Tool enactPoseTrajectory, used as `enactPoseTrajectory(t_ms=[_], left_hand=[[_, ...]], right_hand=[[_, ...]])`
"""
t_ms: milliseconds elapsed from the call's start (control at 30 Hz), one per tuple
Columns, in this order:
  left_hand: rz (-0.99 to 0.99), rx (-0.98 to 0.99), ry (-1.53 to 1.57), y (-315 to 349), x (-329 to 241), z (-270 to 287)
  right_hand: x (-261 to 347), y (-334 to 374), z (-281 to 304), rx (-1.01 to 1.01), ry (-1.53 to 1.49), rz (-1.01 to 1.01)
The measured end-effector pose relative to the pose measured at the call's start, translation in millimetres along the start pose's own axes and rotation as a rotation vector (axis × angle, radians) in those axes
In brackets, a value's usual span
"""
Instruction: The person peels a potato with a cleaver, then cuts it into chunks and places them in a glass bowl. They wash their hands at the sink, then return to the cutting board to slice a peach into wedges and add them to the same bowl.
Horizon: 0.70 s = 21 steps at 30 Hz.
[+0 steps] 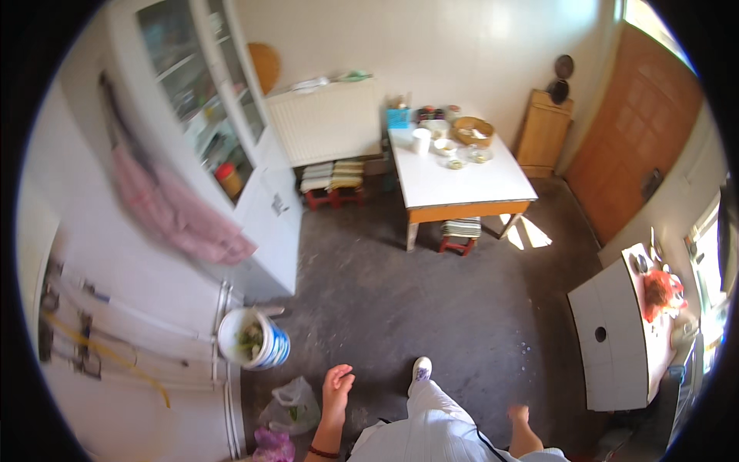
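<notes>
Left grip [337,385]: fingers loosely curled, a gap between thumb and fingertips, nothing in it. Right grip [520,414]: low at the other side, blurred and seen from behind; fingers look bent, no object shows, but how far they are closed we can't say.

Nearest things lie on the left grip's side. A translucent plastic bag [292,406], a bit of green inside, sits on the floor, apart from our fingers. A purple bag [274,446] is just beside it, partly cut off by the view's rim. Behind them, near the wall pipes, stands a white bucket [275,345] with a blue-printed side and leafy green scraps in it. One white shoe [420,369] is set forward; we read this as walking.

Progress, by our judgement: between handlings. Scraps are already in the bucket; bag and bucket are untouched now. Ahead, well apart from both hands, the white-topped desk [469,185] carries a white cup [421,142], small dishes [456,164] and a round basket [473,132], all set out toward its far half. Left to do: any contact at all, since neither hand touches an object. Whether the desk's dishes are finished with, we can't settle.
</notes>
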<state>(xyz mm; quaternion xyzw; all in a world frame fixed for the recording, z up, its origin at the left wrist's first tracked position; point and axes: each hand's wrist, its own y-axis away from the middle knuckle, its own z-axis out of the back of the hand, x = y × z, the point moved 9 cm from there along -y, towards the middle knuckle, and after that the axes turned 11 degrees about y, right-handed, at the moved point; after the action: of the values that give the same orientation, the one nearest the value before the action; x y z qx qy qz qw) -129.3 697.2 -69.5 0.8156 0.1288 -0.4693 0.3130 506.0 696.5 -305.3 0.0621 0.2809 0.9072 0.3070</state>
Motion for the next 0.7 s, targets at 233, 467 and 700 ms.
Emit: enactPoseTrajectory(t_ms=[233, 467, 700], left_hand=[[0.305, 0.298, -0.102, -108.2, 58.2, -236.9], [0.273, 0.453, -0.115, -216.0, 60.3, -382.2], [0.246, 0.24, -0.1, -366.7, 54.8, -461.7]], right_hand=[[-1.3, -55.5, -50.9, 0.388, -0.347, -0.235], [265.7, -177.4, 135.5, 0.187, -0.659, 0.304], [451.2, -315.2, 256.0, 0.241, -0.838, 0.288]])
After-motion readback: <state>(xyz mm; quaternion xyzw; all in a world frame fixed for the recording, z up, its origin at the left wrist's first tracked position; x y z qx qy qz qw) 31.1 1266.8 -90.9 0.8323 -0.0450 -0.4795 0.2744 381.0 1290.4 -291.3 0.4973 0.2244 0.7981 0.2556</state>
